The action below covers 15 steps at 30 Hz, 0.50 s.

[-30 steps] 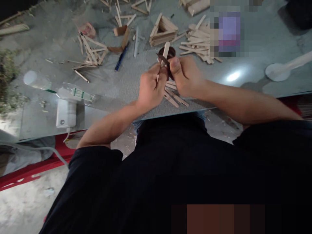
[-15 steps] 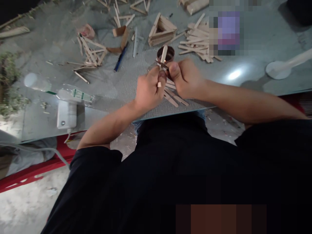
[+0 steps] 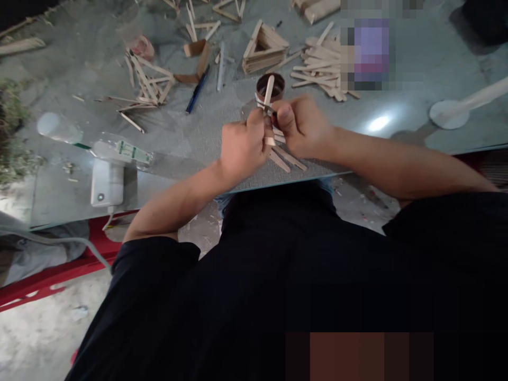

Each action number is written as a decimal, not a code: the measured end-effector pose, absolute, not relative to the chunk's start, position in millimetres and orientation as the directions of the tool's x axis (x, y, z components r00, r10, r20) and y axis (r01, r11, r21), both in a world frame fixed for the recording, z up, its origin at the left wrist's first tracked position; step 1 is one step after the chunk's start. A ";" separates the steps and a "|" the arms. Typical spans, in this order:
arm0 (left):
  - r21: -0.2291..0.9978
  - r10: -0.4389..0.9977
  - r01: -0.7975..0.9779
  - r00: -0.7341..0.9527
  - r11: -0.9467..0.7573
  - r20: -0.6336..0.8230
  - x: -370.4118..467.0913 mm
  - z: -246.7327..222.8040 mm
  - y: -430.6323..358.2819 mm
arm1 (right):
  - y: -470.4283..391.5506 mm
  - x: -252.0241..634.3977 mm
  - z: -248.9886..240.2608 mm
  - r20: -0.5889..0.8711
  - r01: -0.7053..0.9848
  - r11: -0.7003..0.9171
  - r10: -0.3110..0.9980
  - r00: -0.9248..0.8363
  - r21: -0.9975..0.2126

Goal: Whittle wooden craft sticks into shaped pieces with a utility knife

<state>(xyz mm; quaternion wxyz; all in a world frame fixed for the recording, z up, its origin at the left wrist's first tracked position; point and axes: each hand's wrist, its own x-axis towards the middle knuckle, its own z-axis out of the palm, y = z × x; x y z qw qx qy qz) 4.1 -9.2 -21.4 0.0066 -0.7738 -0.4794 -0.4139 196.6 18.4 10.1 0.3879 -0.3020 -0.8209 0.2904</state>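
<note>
Near the table's front edge, my left hand (image 3: pixel 244 148) is closed around a wooden craft stick (image 3: pixel 269 90), whose rounded end points away from me. My right hand (image 3: pixel 304 127) grips a thin dark blade (image 3: pixel 262 105) that lies across the stick just beyond my left fingers. Most of the blade's handle is hidden in the right fist. Just past the stick's end stands a brown round cup (image 3: pixel 278 83), partly covered by the stick. Several loose craft sticks (image 3: pixel 291 157) lie on the table beneath my hands.
A triangular stack of sticks (image 3: pixel 254 64) stands beyond the cup, with a loose stick pile (image 3: pixel 321 74) to its right. Left are a blue pen (image 3: pixel 197 92), stick frames (image 3: pixel 148 87), a plastic bottle (image 3: pixel 65 131) and a white power bank (image 3: pixel 107 182). A white lamp base (image 3: pixel 448 114) stands right.
The stick's near end in my left hand has shifted slightly to the right. The blade stays against the stick, and both hands are nearly in the same place.
</note>
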 end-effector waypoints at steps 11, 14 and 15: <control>0.606 0.738 0.465 0.178 -0.646 0.651 15.9 -42.0 11.0 | 11.2 194.5 22.1 0.480 0.281 0.652 0.729 -0.487 -0.705; 0.660 0.691 0.244 0.062 -0.711 0.721 26.8 -41.2 12.3 | 9.6 189.3 20.6 0.529 0.205 0.651 0.730 -0.432 -0.731; 0.673 0.686 0.173 0.019 -0.719 0.728 29.3 -37.8 7.6 | 8.5 188.2 18.9 0.541 0.170 0.646 0.732 -0.414 -0.744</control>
